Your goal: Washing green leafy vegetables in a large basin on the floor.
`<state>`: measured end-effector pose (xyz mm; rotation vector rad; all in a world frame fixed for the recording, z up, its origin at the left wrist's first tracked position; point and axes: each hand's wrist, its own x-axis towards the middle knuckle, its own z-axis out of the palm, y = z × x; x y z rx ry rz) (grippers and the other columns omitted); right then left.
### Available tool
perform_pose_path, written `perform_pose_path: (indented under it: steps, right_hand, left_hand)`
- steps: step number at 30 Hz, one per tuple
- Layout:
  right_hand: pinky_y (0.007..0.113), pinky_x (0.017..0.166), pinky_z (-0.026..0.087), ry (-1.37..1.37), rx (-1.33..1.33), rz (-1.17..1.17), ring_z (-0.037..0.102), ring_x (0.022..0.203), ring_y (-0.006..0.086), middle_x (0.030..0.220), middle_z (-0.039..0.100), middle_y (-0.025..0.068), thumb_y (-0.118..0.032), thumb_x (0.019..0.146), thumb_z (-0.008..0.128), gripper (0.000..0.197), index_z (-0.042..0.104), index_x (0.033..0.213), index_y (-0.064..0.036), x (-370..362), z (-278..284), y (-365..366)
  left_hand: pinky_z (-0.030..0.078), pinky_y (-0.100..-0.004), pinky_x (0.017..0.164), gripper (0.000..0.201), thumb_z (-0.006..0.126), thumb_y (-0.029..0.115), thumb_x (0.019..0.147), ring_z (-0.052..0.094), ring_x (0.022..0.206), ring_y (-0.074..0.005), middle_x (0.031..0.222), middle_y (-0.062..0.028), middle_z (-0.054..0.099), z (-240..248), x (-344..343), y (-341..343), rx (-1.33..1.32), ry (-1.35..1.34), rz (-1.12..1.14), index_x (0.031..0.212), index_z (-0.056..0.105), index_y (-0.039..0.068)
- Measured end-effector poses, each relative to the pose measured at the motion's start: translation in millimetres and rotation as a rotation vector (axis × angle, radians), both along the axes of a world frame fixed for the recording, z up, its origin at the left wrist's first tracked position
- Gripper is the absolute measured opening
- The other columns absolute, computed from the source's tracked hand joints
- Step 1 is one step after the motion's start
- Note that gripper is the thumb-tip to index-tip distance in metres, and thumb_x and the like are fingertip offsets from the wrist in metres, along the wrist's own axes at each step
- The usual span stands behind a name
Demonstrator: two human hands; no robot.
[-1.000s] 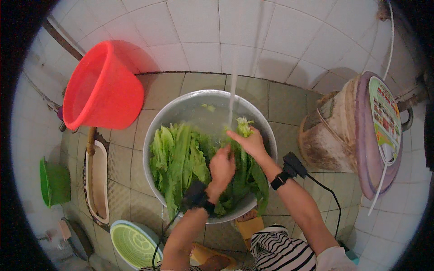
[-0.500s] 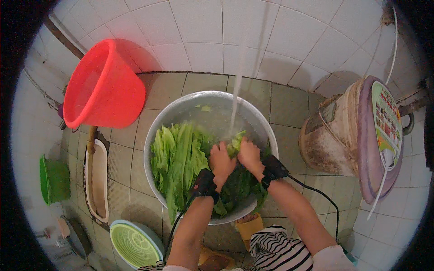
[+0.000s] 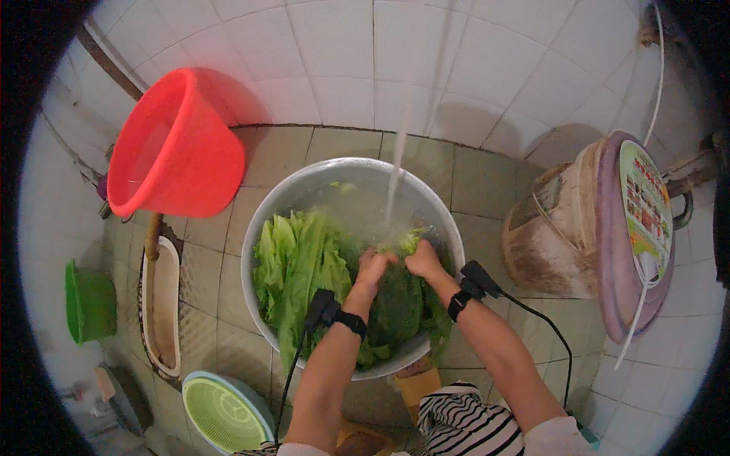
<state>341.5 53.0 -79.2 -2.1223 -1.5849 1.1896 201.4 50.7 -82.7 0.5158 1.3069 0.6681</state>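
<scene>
A large round metal basin [image 3: 257,235] of water stands on the floor before me. Long green leafy vegetables [image 3: 308,258] fill its left side, and darker-looking leaves lie under the water nearer to me. My left hand [image 3: 372,269] and my right hand [image 3: 423,260] are at the water's surface in the basin, fingers curled in toward each other. Between them, both are closed on a leafy green [image 3: 411,241], its pale end showing by the right fingers. A stream of water [image 3: 395,178] falls just beyond the hands. Some fingertips are hidden by water and leaves.
A red bucket [image 3: 220,163] stands at the back left, beside a squat toilet [image 3: 173,304]. Further left is a green bucket [image 3: 95,304]. A green strainer in a basin [image 3: 220,410] sits at the near left. At right stands a dirty lidded bucket [image 3: 555,235]. Black cables trail from both wrists.
Both hands have dipped lower toward the water, and the leafy green between them has sunk with them. The wrists have tilted. Water still runs into the basin.
</scene>
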Motion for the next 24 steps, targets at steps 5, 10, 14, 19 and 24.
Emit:
perform_pose_path:
  steps: [5, 10, 14, 19, 24]
  right_hand:
    - [0.037, 0.071, 0.044, 0.204, 0.164, -0.197, 0.057, 0.081, 0.0323, 0.085, 0.059, 0.0203, -0.02, 0.067, 0.06, 0.032, 0.057, 0.089, 0.0022, 6, 38, -7]
    - [0.036, 0.07, 0.044, 0.359, 0.252, -0.26, 0.058, 0.078, 0.0288, 0.084, 0.06, 0.0177, -0.017, 0.066, 0.061, 0.029, 0.058, 0.088, 0.0015, 13, 44, -6]
    - [0.037, 0.07, 0.044, 0.343, 0.188, -0.241, 0.058, 0.079, 0.0306, 0.083, 0.06, 0.0188, -0.013, 0.064, 0.059, 0.028, 0.057, 0.088, 0.0013, 12, 25, -3]
    - [0.042, 0.075, 0.044, -0.08, -0.054, -0.03, 0.054, 0.084, 0.0384, 0.088, 0.056, 0.0228, -0.01, 0.066, 0.056, 0.032, 0.051, 0.096, -0.0002, -9, 19, -8]
    - [0.04, 0.076, 0.043, -0.173, -0.15, -0.086, 0.053, 0.089, 0.0362, 0.091, 0.056, 0.0234, -0.011, 0.066, 0.056, 0.032, 0.052, 0.094, 0.0025, -18, 28, -6]
  left_hand:
    - [0.045, -0.0309, 0.068, 0.031, 0.06, 0.012, 0.072, 0.054, 0.08, -0.0192, 0.093, -0.0076, 0.056, 40, -3, -6, 0.165, -0.017, 0.001, 0.101, 0.05, 0.003]
    - [0.044, -0.0304, 0.071, 0.027, 0.056, 0.009, 0.076, 0.053, 0.083, -0.0172, 0.093, -0.0063, 0.056, 49, -8, -8, 0.162, -0.163, -0.007, 0.101, 0.05, 0.002]
    - [0.042, -0.0291, 0.071, 0.029, 0.056, 0.013, 0.077, 0.054, 0.081, -0.0158, 0.094, -0.0076, 0.057, 36, -4, -8, 0.334, -0.019, 0.025, 0.102, 0.052, 0.0]
    - [0.043, -0.0336, 0.073, 0.028, 0.059, 0.02, 0.073, 0.055, 0.083, -0.0239, 0.089, -0.0161, 0.059, 13, -1, -8, 0.538, 0.688, -0.227, 0.089, 0.056, -0.002]
    - [0.043, -0.034, 0.068, 0.029, 0.064, 0.015, 0.064, 0.058, 0.076, -0.0242, 0.082, -0.0171, 0.06, -27, -27, -13, 0.405, 0.816, -0.108, 0.086, 0.058, -0.004]
